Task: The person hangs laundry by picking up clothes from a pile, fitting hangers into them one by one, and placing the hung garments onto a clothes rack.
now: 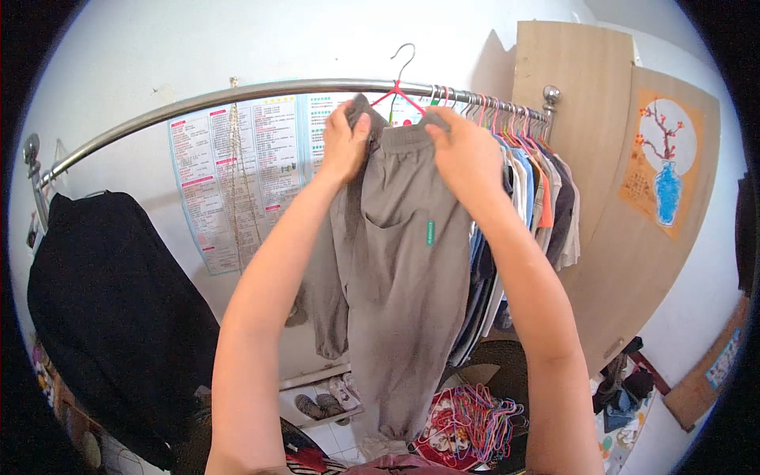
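Observation:
A pair of grey-brown trousers (409, 255) with an elastic waistband hangs in front of me, one leg turned off to the left. My left hand (346, 139) pinches the waistband at its left end. Its right end is gripped by my right hand (466, 151). Between both hands shows a red clothes hanger (397, 89), its metal hook rising above the rail. The hanger's lower part is hidden behind the waistband and my fingers, so I cannot tell how it sits in the trousers. A small green tag (430, 233) is on the trouser leg.
A metal clothes rail (237, 94) spans the view. Many shirts (543, 196) hang at its right, a black garment (113, 297) at its left. Below lies a pile of coloured hangers (475, 421). Shoes (317, 405) stand low down. A wooden door (594, 148) is at right.

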A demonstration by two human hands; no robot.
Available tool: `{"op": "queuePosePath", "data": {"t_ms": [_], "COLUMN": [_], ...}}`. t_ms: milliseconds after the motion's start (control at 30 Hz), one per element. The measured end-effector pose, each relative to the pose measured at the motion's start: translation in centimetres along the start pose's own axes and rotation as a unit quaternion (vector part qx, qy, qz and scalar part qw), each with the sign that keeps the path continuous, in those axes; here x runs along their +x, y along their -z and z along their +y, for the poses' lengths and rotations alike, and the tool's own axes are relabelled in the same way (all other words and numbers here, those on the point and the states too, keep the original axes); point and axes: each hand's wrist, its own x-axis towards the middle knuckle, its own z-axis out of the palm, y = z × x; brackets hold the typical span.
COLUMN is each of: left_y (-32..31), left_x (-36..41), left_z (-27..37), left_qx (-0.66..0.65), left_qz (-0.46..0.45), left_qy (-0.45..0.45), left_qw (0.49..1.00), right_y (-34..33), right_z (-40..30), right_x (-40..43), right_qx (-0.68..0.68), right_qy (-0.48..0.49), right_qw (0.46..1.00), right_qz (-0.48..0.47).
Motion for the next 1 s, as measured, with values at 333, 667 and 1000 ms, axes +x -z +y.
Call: {"op": "queuePosePath", "data": {"t_ms": [333, 667, 1000], "left_y": [-4.3, -10.6, -1.2], "left_x": [-4.1, -13.5, -38.2], "left_z": [-2.9, -0.3, 3.8], "left_qx": [-0.123, -0.132, -0.129], "left_qz": [-0.242, -0.077, -0.277], "left_qy": [0.023, -0.028, 0.186], "left_qw": [0.962, 0.988, 0.934], "right_y": [-4.4, -2.7, -6.1], "right_z": [3.0, 4.6, 7.2], "right_x": [0.1, -4.5, -25.8], "right_qx": [-0.118, -0.124, 0.047], "right_qy": [-0.004, -0.108, -0.052], "right_qw": [0.989, 0.982, 0.998], "right_qz": [-0.089, -0.089, -0.007]}}
